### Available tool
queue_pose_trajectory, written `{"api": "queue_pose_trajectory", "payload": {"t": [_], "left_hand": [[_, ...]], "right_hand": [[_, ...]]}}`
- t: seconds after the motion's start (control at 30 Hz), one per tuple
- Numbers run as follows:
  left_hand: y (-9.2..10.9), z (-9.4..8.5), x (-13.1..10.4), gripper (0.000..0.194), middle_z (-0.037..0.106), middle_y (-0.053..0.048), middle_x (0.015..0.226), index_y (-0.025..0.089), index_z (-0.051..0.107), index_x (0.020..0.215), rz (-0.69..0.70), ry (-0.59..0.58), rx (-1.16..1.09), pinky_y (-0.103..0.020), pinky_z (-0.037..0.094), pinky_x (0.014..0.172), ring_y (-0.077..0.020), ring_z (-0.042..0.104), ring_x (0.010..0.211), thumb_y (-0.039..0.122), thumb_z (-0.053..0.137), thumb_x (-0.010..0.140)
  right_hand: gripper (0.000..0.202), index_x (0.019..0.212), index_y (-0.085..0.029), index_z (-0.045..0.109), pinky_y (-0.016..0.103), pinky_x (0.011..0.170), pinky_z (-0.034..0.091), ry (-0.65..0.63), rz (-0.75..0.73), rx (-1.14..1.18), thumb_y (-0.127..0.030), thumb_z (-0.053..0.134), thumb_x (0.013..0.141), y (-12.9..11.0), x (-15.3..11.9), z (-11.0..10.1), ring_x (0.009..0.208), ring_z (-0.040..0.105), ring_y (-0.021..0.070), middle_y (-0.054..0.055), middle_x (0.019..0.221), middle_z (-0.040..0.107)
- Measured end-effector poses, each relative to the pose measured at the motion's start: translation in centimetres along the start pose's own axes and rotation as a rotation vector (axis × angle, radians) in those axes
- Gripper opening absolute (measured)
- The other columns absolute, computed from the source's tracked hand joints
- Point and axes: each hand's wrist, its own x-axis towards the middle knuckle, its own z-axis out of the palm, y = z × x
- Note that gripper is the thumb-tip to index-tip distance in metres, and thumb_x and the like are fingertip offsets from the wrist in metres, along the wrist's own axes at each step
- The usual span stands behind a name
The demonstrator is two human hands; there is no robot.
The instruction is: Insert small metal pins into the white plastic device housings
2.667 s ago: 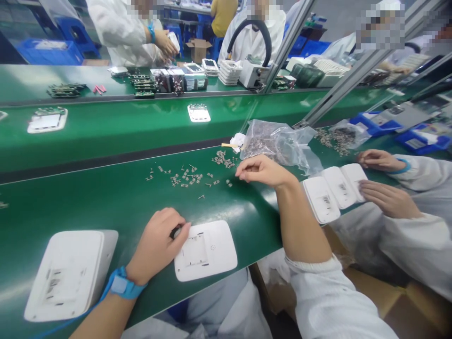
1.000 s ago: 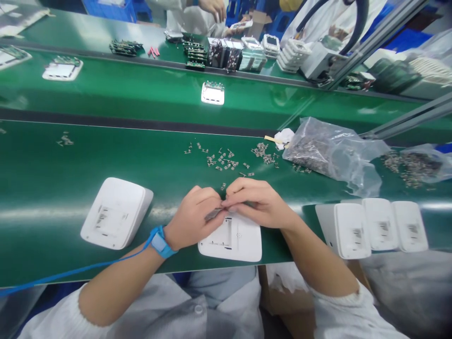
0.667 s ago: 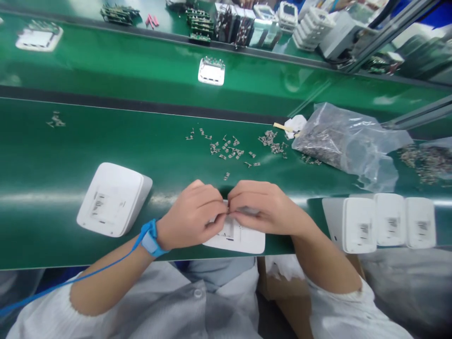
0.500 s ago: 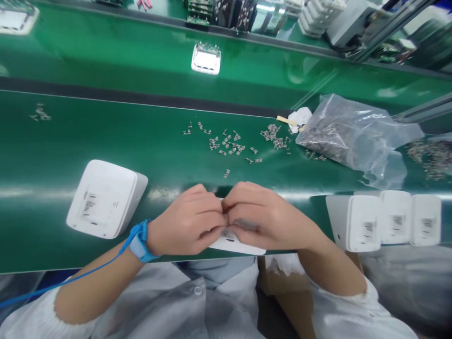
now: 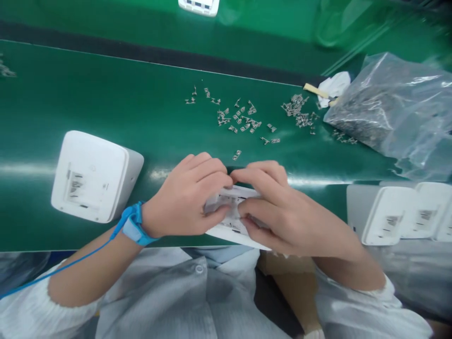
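Note:
A white housing (image 5: 235, 234) with a recessed compartment lies at the near edge of the green bench, partly covered by both hands. My left hand (image 5: 194, 195), below a blue wrist strap (image 5: 137, 225), curls over its left side, thumb bent into the recess. From the right, my right hand (image 5: 278, 207) reaches over it, index finger meeting the left fingertips at the far rim, other fingers bent into the recess. Whatever small part the fingers may pinch is hidden. Beyond the hands, small metal clips (image 5: 247, 123) lie scattered on the bench.
A white box-shaped unit (image 5: 92, 176) stands at left, and several similar units (image 5: 388, 216) stand at right. A clear bag of metal parts (image 5: 374, 108) lies at the back right, beside a yellow-handled tool (image 5: 314, 90). Another white part (image 5: 199, 5) is at the top.
The view has shifted down and closer. My hands have spread somewhat, the right fingers opening away from the left, so more of the housing's recess shows between them.

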Motion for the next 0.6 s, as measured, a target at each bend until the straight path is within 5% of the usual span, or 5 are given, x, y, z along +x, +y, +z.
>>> {"api": "queue_pose_trajectory", "payload": {"t": [0.13, 0.23, 0.37, 0.6], "left_hand": [[-0.3, 0.5, 0.2, 0.019, 0.067, -0.007, 0.103, 0.019, 0.063, 0.099, 0.006, 0.063, -0.002, -0.039, 0.045, 0.083, -0.0224, 0.058, 0.097, 0.032, 0.063, 0.084], [-0.4, 0.8, 0.2, 0.008, 0.067, -0.004, 0.092, 0.019, 0.066, 0.085, 0.011, 0.079, 0.032, -0.036, 0.042, 0.078, -0.0197, 0.057, 0.089, 0.027, 0.064, 0.085], [-0.3, 1.1, 0.2, 0.019, 0.061, -0.003, 0.075, 0.019, 0.064, 0.069, 0.031, 0.146, 0.123, -0.035, 0.035, 0.070, -0.0173, 0.052, 0.078, 0.027, 0.063, 0.087], [-0.2, 1.4, 0.2, 0.013, 0.056, -0.002, 0.074, 0.018, 0.064, 0.074, 0.070, 0.167, 0.189, -0.035, 0.032, 0.067, -0.0164, 0.049, 0.075, 0.023, 0.063, 0.086]], "right_hand": [[0.008, 0.083, -0.019, 0.059, 0.054, 0.095, 0.040, 0.094, 0.050, -0.006, -0.020, 0.057, 0.090, -0.5, 0.0, -0.8, 0.116, 0.045, 0.0337, 0.013, 0.129, 0.044], [0.011, 0.082, -0.017, 0.058, 0.050, 0.090, 0.041, 0.028, 0.046, -0.004, -0.017, 0.053, 0.092, -1.3, 0.1, -0.8, 0.112, 0.045, 0.0309, 0.013, 0.120, 0.046], [0.017, 0.077, -0.013, 0.055, 0.045, 0.084, 0.042, -0.061, 0.008, -0.060, -0.015, 0.049, 0.093, -1.9, 0.2, -0.1, 0.110, 0.044, 0.0314, 0.015, 0.113, 0.048], [0.018, 0.076, -0.015, 0.055, 0.045, 0.082, 0.041, -0.078, 0.040, -0.189, -0.015, 0.049, 0.093, -1.4, -0.3, 0.1, 0.108, 0.043, 0.0313, 0.015, 0.112, 0.052]]}}
